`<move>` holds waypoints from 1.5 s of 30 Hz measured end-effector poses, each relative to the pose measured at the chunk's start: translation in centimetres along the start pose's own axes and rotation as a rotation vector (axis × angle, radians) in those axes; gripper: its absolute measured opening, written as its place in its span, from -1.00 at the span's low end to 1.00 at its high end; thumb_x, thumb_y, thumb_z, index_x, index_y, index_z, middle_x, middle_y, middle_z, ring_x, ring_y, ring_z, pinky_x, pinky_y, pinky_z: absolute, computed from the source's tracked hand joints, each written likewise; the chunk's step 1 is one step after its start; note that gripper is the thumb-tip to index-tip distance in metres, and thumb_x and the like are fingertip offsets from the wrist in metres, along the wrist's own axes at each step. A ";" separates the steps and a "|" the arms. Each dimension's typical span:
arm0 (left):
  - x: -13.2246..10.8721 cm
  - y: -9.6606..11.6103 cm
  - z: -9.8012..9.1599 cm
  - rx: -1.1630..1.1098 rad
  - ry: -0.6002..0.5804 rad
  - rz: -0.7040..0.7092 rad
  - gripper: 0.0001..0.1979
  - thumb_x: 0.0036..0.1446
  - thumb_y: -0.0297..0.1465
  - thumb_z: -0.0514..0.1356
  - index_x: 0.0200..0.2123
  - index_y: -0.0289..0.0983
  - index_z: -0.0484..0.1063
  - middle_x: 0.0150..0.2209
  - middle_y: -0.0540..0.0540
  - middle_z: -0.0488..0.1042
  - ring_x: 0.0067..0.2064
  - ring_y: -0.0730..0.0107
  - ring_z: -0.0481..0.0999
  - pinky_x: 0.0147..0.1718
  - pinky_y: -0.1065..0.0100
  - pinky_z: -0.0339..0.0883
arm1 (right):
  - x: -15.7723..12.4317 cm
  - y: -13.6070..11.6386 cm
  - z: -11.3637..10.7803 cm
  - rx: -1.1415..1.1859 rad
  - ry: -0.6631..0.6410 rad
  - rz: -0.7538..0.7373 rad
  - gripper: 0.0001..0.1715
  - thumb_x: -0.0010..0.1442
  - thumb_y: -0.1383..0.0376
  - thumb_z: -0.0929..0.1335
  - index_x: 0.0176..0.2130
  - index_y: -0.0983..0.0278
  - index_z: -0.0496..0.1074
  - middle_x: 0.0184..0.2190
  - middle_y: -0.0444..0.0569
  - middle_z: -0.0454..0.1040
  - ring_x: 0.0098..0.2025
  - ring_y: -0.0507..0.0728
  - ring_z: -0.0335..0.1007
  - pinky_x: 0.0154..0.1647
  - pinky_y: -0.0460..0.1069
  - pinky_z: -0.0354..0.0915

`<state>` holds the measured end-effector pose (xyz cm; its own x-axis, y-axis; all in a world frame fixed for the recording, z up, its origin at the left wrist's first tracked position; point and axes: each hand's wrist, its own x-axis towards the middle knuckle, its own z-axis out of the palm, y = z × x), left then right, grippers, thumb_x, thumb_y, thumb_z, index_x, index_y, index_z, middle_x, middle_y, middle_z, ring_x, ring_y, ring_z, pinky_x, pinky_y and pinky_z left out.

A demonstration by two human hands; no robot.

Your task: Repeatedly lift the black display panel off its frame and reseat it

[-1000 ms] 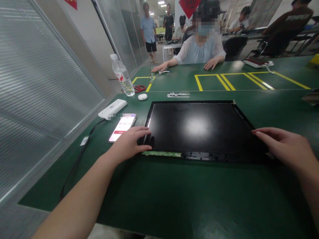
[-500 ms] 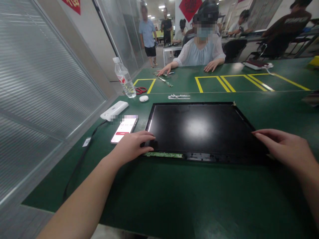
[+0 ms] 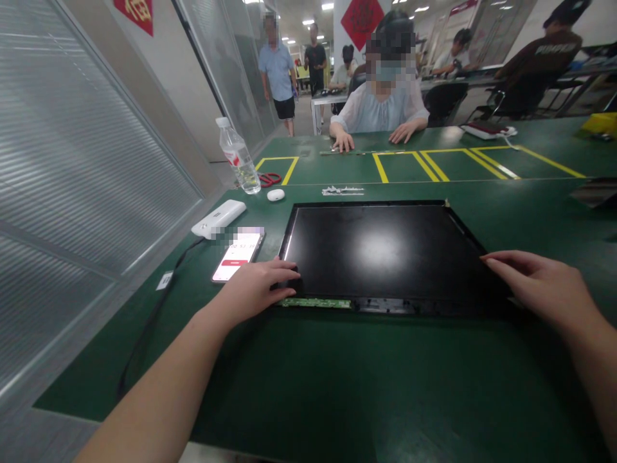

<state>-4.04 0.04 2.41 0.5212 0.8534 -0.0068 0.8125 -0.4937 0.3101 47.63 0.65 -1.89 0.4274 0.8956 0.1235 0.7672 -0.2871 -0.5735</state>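
A black display panel lies flat on the green table, its glossy face up in a dark frame. Along its near edge on the left runs a green circuit strip. My left hand grips the panel's near left corner, fingertips over the frame and thumb by the strip. My right hand pinches the right edge near the front corner, its lower fingers partly hidden.
Left of the panel are a phone, a white device with a black cable, a bottle, red scissors and a white case. White strips lie beyond the panel. A masked person sits opposite.
The view has shifted slightly. Both my hands keep their places on the panel. The person opposite has moved one hand and a thin strip toward the middle of the far table.
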 end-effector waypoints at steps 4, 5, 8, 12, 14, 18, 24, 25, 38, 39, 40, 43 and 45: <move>0.0 -0.1 0.1 -0.010 0.008 -0.008 -0.64 0.28 -0.15 0.22 0.06 -0.06 0.67 0.22 -0.10 0.59 0.22 -0.07 0.57 0.18 -0.05 0.45 | -0.3 -0.5 -0.1 -0.001 -0.010 0.036 -0.41 -0.18 -0.19 0.38 -0.30 0.11 0.66 -0.49 -0.07 0.59 -0.44 0.25 0.50 -0.38 0.14 0.36; 0.0 -0.1 0.1 -0.008 0.012 -0.014 -0.63 0.27 -0.14 0.23 0.06 -0.07 0.66 0.21 -0.10 0.60 0.20 -0.06 0.59 0.17 -0.03 0.46 | -0.3 -0.6 -0.1 0.001 -0.020 0.058 -0.39 -0.19 -0.19 0.38 -0.29 0.11 0.67 -0.48 -0.06 0.59 -0.43 0.26 0.50 -0.37 0.14 0.36; 0.0 0.0 0.0 0.015 0.042 -0.059 -0.57 0.24 -0.08 0.26 0.08 -0.10 0.65 0.18 -0.13 0.62 0.13 -0.08 0.63 0.13 -0.03 0.49 | -0.3 -0.7 -0.2 0.004 -0.012 0.039 -0.38 -0.21 -0.20 0.37 -0.30 0.11 0.67 -0.46 -0.06 0.61 -0.43 0.26 0.49 -0.37 0.15 0.36; 0.2 -0.1 0.3 0.005 0.167 -0.155 -0.48 0.26 0.01 0.20 0.09 -0.17 0.63 0.24 -0.21 0.55 0.17 -0.13 0.58 0.14 -0.09 0.47 | -0.1 -0.5 -0.1 0.033 0.019 -0.020 -0.40 -0.21 -0.20 0.38 -0.34 0.12 0.67 -0.45 -0.06 0.63 -0.44 0.24 0.49 -0.36 0.14 0.35; 0.4 -0.4 0.8 -0.039 0.232 -0.205 -0.45 0.29 0.01 0.15 0.14 -0.22 0.59 0.31 -0.27 0.47 0.24 -0.14 0.51 0.16 -0.09 0.46 | -0.1 -0.5 -0.2 0.046 0.008 0.029 -0.38 -0.23 -0.20 0.38 -0.33 0.12 0.68 -0.45 -0.05 0.63 -0.44 0.25 0.49 -0.35 0.16 0.36; 0.9 -1.3 1.9 -0.033 0.268 -0.301 -0.35 0.30 -0.05 0.12 0.26 -0.38 0.46 0.35 -0.43 0.37 0.35 -0.21 0.37 0.24 -0.13 0.36 | -0.3 -0.8 -0.4 0.031 0.013 0.076 -0.41 -0.21 -0.16 0.37 -0.28 0.10 0.67 -0.41 -0.05 0.62 -0.41 0.27 0.50 -0.33 0.18 0.35; 1.0 -2.3 2.5 0.039 0.205 -0.323 -0.48 0.31 -0.11 0.11 0.07 -0.36 0.60 0.28 -0.46 0.44 0.32 -0.35 0.39 0.30 -0.22 0.24 | -0.2 -0.8 -0.9 0.048 0.051 0.096 -0.49 -0.15 -0.12 0.37 -0.28 0.05 0.65 -0.54 -0.05 0.55 -0.42 0.34 0.52 -0.36 0.19 0.33; 1.0 -2.4 2.5 0.023 0.211 -0.316 -0.52 0.29 -0.12 0.12 0.04 -0.32 0.62 0.26 -0.43 0.46 0.31 -0.34 0.40 0.30 -0.22 0.24 | -0.1 -0.9 -1.0 0.022 0.044 0.107 -0.52 -0.15 -0.10 0.36 -0.31 0.05 0.64 -0.53 -0.05 0.55 -0.42 0.33 0.51 -0.36 0.19 0.33; 1.5 -1.7 2.0 -0.295 0.347 -0.389 -0.70 0.16 -0.33 0.19 -0.16 -0.14 0.72 0.11 -0.13 0.63 0.21 -0.09 0.54 0.27 -0.05 0.35 | -0.2 -2.3 -0.8 -0.019 -0.067 0.211 -0.49 -0.31 -0.12 0.36 -0.38 0.04 0.64 -0.54 -0.05 0.50 -0.46 0.30 0.38 -0.29 0.25 0.33; 1.5 -1.4 1.9 -0.331 0.362 -0.407 -0.69 0.17 -0.33 0.18 -0.14 -0.12 0.72 0.09 -0.11 0.65 0.20 -0.09 0.55 0.25 -0.04 0.38 | -0.3 -2.5 -0.9 -0.017 -0.061 0.212 -0.48 -0.32 -0.12 0.36 -0.38 0.05 0.64 -0.54 -0.05 0.50 -0.46 0.30 0.39 -0.28 0.25 0.33; 1.4 -1.1 1.8 -0.358 0.377 -0.424 -0.68 0.20 -0.33 0.17 -0.10 -0.12 0.72 0.05 -0.09 0.68 0.18 -0.07 0.58 0.22 -0.03 0.42 | -0.4 -2.6 -1.0 -0.015 -0.055 0.212 -0.46 -0.33 -0.12 0.36 -0.37 0.05 0.64 -0.52 -0.05 0.51 -0.44 0.30 0.40 -0.27 0.25 0.33; 1.5 0.3 1.6 -0.537 0.444 -0.538 -0.63 0.30 -0.31 0.14 0.05 -0.17 0.68 -0.13 -0.11 0.74 -0.02 0.02 0.70 -0.02 0.10 0.59 | -0.4 -2.6 -1.1 -0.031 -0.062 0.231 -0.41 -0.33 -0.13 0.35 -0.33 0.06 0.64 -0.51 -0.05 0.52 -0.42 0.30 0.42 -0.26 0.24 0.33; 1.6 1.3 1.3 -0.982 0.501 -0.756 -0.63 0.25 -0.40 0.24 0.10 -0.24 0.66 -0.28 -0.14 0.74 -0.21 0.08 0.74 -0.24 0.21 0.63 | -0.2 -2.3 -1.0 -0.053 -0.079 0.233 -0.39 -0.31 -0.13 0.34 -0.29 0.07 0.64 -0.52 -0.05 0.52 -0.42 0.31 0.42 -0.26 0.23 0.32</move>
<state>-1.78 0.56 1.60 -0.2936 0.9353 -0.1976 0.2231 0.2680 0.9372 46.25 0.76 0.17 0.5587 0.8262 -0.0720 0.6772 -0.5045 -0.5356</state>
